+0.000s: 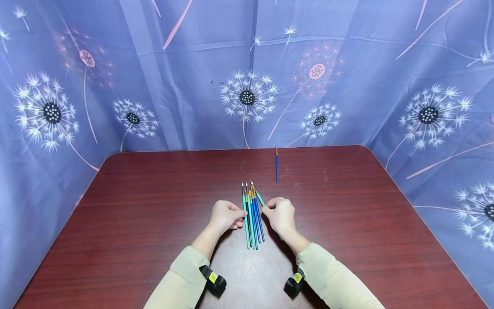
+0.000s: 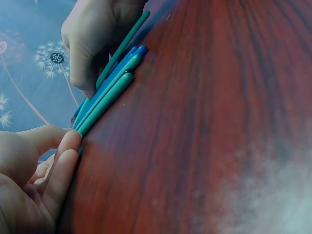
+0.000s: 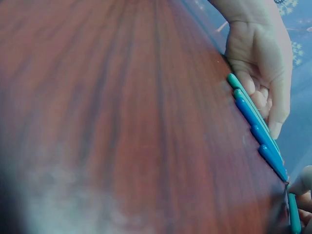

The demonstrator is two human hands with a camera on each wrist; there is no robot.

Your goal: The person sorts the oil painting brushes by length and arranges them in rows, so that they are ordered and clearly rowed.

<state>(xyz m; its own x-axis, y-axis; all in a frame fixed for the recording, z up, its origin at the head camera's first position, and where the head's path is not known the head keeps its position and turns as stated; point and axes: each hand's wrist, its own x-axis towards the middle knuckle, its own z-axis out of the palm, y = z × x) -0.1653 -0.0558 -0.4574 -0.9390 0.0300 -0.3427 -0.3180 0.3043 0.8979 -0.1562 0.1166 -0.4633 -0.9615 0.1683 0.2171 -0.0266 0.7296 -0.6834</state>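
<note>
A bundle of slim paintbrushes (image 1: 253, 219), with teal, blue and dark handles, lies on the table with bristles pointing away. My left hand (image 1: 227, 215) is at the bundle's left side, thumb and fingertips pinching the outermost teal paintbrush (image 2: 109, 102). On the other side my right hand (image 1: 280, 214) pinches a separate teal paintbrush (image 1: 259, 197), which slants across with its tip by the bundle's tips. That brush's handle end (image 3: 294, 214) shows below the right fingers in the right wrist view. Part of its handle is hidden under the hand.
One blue paintbrush (image 1: 276, 167) lies alone near the far edge, right of the bundle. The dark red wooden table (image 1: 154, 193) ends at a blue dandelion-print curtain (image 1: 193, 86) at the back and both sides.
</note>
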